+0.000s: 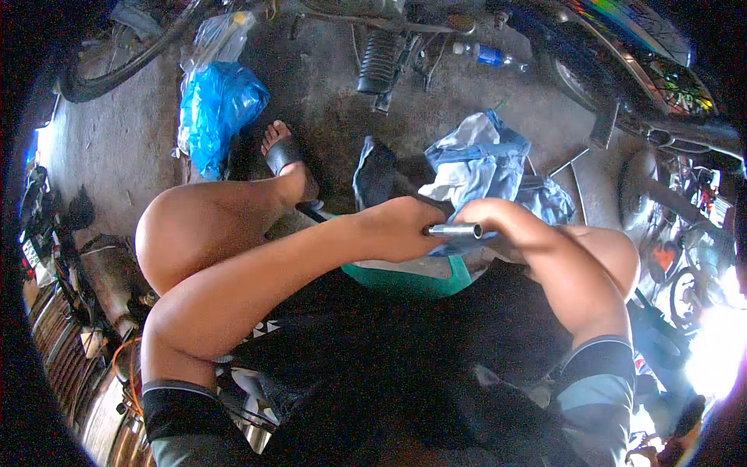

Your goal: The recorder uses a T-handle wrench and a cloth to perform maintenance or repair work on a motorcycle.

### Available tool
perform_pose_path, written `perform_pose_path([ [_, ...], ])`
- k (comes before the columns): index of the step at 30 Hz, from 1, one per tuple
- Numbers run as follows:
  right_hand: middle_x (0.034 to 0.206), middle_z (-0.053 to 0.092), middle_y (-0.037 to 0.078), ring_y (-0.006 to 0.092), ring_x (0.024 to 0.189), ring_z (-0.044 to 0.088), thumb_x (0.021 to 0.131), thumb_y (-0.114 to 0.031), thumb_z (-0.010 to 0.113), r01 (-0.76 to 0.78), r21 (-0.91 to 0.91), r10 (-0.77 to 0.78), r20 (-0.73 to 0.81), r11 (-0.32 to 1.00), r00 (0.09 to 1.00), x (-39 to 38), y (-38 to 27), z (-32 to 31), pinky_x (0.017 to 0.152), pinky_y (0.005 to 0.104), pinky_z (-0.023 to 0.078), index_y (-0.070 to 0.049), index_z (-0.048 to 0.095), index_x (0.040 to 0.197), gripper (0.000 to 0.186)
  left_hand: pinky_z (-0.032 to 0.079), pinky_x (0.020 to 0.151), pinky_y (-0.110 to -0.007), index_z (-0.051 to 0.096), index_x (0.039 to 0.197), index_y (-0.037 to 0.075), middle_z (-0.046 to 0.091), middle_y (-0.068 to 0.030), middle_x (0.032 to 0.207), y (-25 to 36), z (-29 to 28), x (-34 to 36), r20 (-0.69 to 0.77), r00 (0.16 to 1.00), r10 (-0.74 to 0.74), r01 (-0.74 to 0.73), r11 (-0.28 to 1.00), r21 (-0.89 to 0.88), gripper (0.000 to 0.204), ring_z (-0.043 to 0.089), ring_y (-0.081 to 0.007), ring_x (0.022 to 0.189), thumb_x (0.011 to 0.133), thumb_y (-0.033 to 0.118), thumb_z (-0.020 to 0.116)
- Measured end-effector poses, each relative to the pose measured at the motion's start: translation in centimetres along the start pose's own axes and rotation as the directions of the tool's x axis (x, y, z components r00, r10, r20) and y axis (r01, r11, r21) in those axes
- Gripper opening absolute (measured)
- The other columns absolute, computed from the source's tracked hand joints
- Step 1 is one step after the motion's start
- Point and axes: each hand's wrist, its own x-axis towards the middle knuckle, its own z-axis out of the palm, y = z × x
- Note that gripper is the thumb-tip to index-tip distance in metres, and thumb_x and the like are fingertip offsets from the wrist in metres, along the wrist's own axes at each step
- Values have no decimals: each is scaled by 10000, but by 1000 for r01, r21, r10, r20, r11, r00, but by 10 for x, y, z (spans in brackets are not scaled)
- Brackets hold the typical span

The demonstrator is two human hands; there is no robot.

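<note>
My left hand (406, 228) is closed round a silvery metal tube (457, 231), whose hollow end sticks out to the right of the fist. The rest of the tube is hidden in the hand. My right hand (489, 213) is bent downward just beyond the tube's end; its fingers are out of sight, so what they touch cannot be told. Below both hands, between my legs, shows the curved rim of a green plastic thing (412, 282). Crumpled pale blue and grey cloth (486, 159) lies on the floor just past my right hand, with a dark cloth (373, 175) to its left.
A blue plastic bag (222, 105) lies beyond my left foot. At the far side are a ribbed black part (377, 62) and a plastic bottle (490, 54) with a blue label. A tyre (97, 86) is at far left; motorbike parts (638, 70) crowd the far right.
</note>
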Motion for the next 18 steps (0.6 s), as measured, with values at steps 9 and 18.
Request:
perform_pose_path([
  [9, 1088, 518, 161, 293, 1010, 490, 717, -319, 561, -120, -241, 47, -287, 963, 957, -17, -36, -34, 862, 358, 378, -92, 496, 1114, 462, 437, 698, -419, 555, 888, 32, 574, -191, 761, -15, 0, -2, 56, 996, 63, -74, 972, 225, 257, 557, -355, 762, 714, 221, 550],
  [18, 1024, 554, 128, 256, 925, 544, 729, -330, 553, -173, -296, 70, -329, 939, 942, -18, -37, -32, 755, 374, 446, -81, 547, 1029, 389, 430, 667, -433, 558, 805, 9, 561, -208, 722, -5, -12, 7, 70, 997, -36, 10, 939, 344, 331, 547, -374, 732, 784, 335, 505],
])
